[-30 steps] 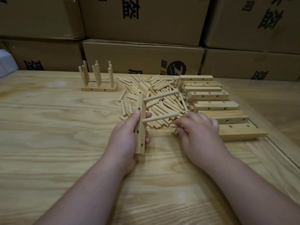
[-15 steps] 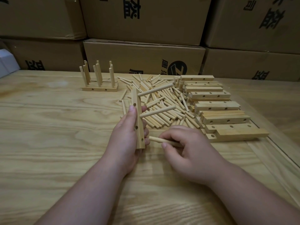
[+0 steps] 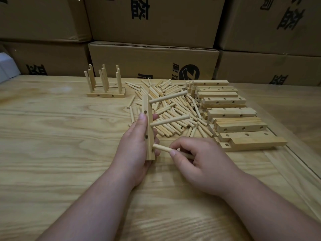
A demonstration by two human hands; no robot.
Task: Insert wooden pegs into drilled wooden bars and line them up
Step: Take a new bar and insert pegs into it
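Above the wooden table (image 3: 52, 153), a drilled bar (image 3: 149, 129) stands on end in the left hand (image 3: 137, 146).

Pale and square-edged, with dark round holes down its side, it is gripped by thumb and curled fingers; two pegs (image 3: 169, 120) jut from it to the right. The right hand (image 3: 199, 159) pinches a third peg (image 3: 161, 148), its tip at the lowest hole. Behind lie loose pegs (image 3: 173, 108), stacked bars (image 3: 231, 115) and finished pegged bars (image 3: 106, 87).

A storeroom or small assembly workshop. Printed cardboard cartons (image 3: 152, 66) are stacked behind a wooden counter (image 3: 52, 136). On it lie loose pegs (image 3: 173, 108) and stacked drilled bars (image 3: 225, 101).
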